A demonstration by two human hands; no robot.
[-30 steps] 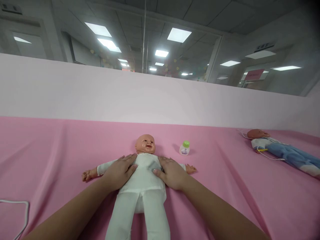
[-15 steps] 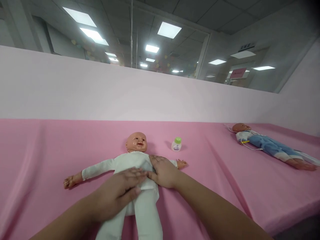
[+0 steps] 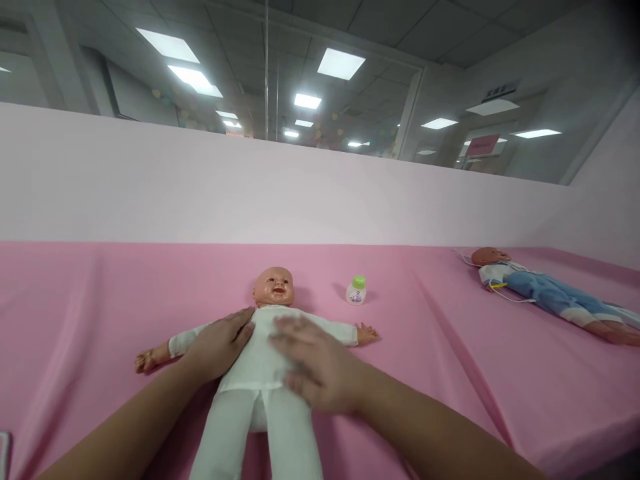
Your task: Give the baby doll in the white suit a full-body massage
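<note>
A baby doll (image 3: pixel 257 353) in a white top and trousers lies face up in front of me, its arms stretched out to both sides. Flat on the doll's upper chest and shoulder, at the left of the picture, rests my left hand (image 3: pixel 220 343), fingers extended. My right hand (image 3: pixel 320 363) is over the middle and right of the doll's torso, its fingers spread and blurred by motion; whether it touches the cloth I cannot tell. Beyond the doll's arm on the right stands a small white bottle (image 3: pixel 356 293) with a green cap.
A pink sheet (image 3: pixel 425 387) covers the padded surface, with folds running across it. At the far right lies another doll (image 3: pixel 550 293) in blue and white clothes with thin tubing. A pale wall (image 3: pixel 300 200) with windows above closes off the back. An object's edge (image 3: pixel 5 453) shows at lower left.
My left hand has moved up from the doll's belly to its upper chest and shoulder. My right hand has come down and inward from the chest's right side. The camera view has shifted slightly.
</note>
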